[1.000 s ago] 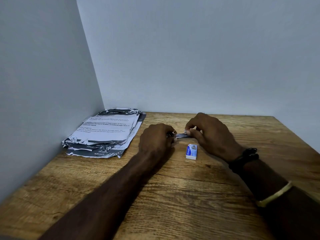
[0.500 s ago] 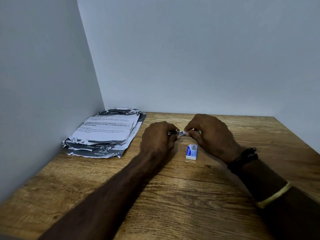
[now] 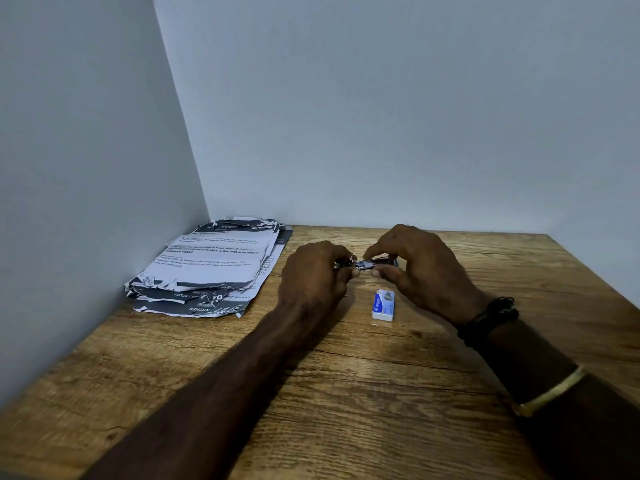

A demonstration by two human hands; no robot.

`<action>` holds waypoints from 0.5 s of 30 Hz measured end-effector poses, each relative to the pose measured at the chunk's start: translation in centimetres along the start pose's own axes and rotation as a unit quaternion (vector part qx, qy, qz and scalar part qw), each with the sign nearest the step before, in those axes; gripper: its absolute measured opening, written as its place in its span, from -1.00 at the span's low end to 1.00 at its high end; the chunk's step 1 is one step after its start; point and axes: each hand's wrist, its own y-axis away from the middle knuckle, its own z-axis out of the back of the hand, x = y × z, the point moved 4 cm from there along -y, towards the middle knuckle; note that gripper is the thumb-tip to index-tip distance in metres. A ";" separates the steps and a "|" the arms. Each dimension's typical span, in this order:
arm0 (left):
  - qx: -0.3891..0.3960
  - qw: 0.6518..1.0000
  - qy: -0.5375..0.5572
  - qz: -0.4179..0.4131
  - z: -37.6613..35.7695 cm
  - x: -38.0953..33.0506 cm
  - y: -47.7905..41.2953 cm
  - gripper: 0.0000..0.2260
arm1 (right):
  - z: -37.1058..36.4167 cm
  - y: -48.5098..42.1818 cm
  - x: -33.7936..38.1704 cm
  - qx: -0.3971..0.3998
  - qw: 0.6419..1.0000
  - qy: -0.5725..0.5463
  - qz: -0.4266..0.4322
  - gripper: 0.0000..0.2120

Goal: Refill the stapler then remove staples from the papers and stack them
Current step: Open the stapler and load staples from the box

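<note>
Two bare hands at centre frame, over a wooden table (image 3: 346,393) set into a corner of pale walls.

One stapler (image 3: 367,263), small and metallic, held just above the tabletop between the hands, centre of frame, lying roughly level left to right. Most of its body is hidden by fingers; whether it is open cannot be told.

Left hand (image 3: 313,277): fingers curled in around the stapler's left end, thumb tip pressed against it from the near side.

Right hand (image 3: 420,268): forefinger on top and thumb beneath, pinching the stapler's right part. Remaining fingers arched over.

One staple box (image 3: 383,305), white with blue print, lying flat on the table just below the right hand, right of centre. It touches neither hand.

One pile of papers (image 3: 211,268), left of centre against the left wall: printed sheets, dark-banded, edges ragged and torn, stacked unevenly. Sheet count not readable.

Right forearm: one black wristband (image 3: 488,320) at the wrist, one yellow band (image 3: 550,393) further up, lower right of frame.
</note>
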 end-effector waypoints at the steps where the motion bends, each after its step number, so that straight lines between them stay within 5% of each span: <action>1: 0.000 1.000 0.003 0.001 0.0 0.0 0.0 -0.77 | -0.1 0.0 0.1 0.005 1.000 0.004 0.009 -0.78; 15: -0.010 0.998 0.056 0.041 0.4 0.4 -0.1 -0.80 | 0.9 0.0 -1.0 -0.004 0.999 0.047 0.005 -0.86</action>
